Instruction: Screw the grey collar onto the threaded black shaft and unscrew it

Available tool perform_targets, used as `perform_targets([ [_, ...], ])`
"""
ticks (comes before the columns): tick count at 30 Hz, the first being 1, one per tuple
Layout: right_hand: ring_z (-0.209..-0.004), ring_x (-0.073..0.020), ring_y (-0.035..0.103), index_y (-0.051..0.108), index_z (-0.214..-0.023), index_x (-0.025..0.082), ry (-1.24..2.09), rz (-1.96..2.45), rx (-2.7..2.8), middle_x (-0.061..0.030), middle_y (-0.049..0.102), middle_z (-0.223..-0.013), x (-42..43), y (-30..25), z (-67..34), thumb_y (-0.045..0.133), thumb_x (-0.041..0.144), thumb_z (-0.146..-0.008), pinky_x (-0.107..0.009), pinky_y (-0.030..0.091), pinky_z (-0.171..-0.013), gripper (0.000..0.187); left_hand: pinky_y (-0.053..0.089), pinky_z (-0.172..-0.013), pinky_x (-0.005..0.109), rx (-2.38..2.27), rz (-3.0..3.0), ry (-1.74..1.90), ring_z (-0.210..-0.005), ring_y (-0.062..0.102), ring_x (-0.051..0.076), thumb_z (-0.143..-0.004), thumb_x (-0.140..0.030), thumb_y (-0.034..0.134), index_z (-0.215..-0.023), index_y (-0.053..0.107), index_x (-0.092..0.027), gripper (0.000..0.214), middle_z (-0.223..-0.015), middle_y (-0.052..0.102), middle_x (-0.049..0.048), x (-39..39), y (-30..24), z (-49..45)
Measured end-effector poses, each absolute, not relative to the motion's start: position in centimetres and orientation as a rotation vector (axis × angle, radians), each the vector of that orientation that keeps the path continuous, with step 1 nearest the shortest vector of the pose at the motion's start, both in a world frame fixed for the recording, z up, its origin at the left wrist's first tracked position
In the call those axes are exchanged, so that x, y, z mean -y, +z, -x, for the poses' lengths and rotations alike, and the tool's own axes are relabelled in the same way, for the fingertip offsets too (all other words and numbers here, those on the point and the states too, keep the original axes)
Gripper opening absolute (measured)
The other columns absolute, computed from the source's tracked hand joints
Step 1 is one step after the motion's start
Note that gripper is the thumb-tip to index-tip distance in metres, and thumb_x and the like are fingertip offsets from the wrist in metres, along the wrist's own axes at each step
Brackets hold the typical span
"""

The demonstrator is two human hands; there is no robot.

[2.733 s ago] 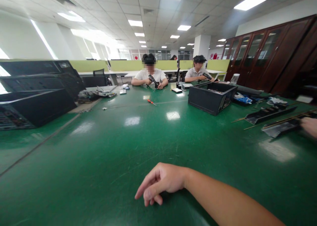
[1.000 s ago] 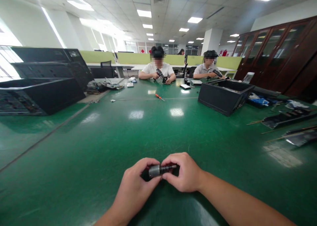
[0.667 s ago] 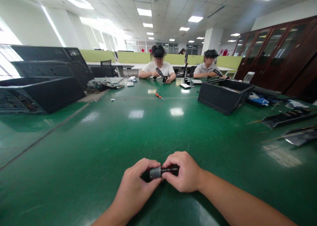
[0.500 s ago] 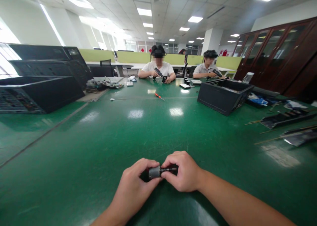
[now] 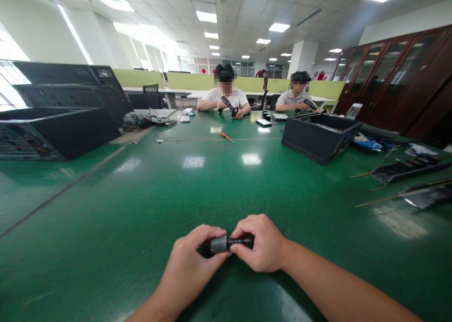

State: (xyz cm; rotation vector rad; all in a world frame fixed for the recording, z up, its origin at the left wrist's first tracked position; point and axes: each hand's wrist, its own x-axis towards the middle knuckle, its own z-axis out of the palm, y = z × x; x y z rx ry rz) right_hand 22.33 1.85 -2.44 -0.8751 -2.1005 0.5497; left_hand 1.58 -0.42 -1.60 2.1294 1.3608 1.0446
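Note:
Just above the green table, near its front edge, I hold a small motor [image 5: 218, 245] with a grey metal cylinder for a body. Thumb and fingers of my left hand [image 5: 192, 260] are closed around that body. From its right end a thin dark shaft [image 5: 240, 241] with ring-like ridges sticks out, lying roughly level. My right hand [image 5: 260, 244] pinches the shaft close to the body with thumb and index finger; its other fingers are curled in. The exact contact under the right fingertips is hidden.
An orange screwdriver [image 5: 227, 137] lies mid-table. Black computer cases stand at left [image 5: 84, 129] and right [image 5: 316, 140]. Metal parts [image 5: 406, 169] with thin rods lie at far right. Across the table, two people [image 5: 226, 98] hold dark power drills.
The motor has shifted very slightly left in my hands, and both grips look the same. A distant person behind the partition has come further into view.

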Motion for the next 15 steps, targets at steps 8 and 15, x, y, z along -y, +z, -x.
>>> perform_targets([
  [8,-0.063,-0.0172,0.065,0.070,-0.079,0.020,0.558,0.879,2.089,-0.0007,0.071,-0.069,-1.76,-2.46,-22.35,0.070,0.025,-0.075,-0.027,0.045,-0.064,0.006,0.056,-0.072,0.024,-1.366,-2.133,1.091,-0.076,0.072,0.017,-0.073,-0.022,0.078,-0.090,0.074,-0.024,0.018,-0.084,0.076,-0.0018,0.51,-1.47,-1.59],
  [15,-0.063,-0.0173,0.065,0.070,-0.079,0.021,0.545,0.869,2.087,-0.0007,0.071,-0.069,-1.74,-2.34,-22.35,0.070,0.025,-0.075,-0.027,0.046,-0.064,0.006,0.056,-0.071,0.024,-1.357,-2.142,1.092,-0.077,0.072,0.016,-0.074,-0.023,0.077,-0.091,0.073,-0.024,0.017,-0.085,0.076,-0.0017,0.48,-1.45,-1.61],
])
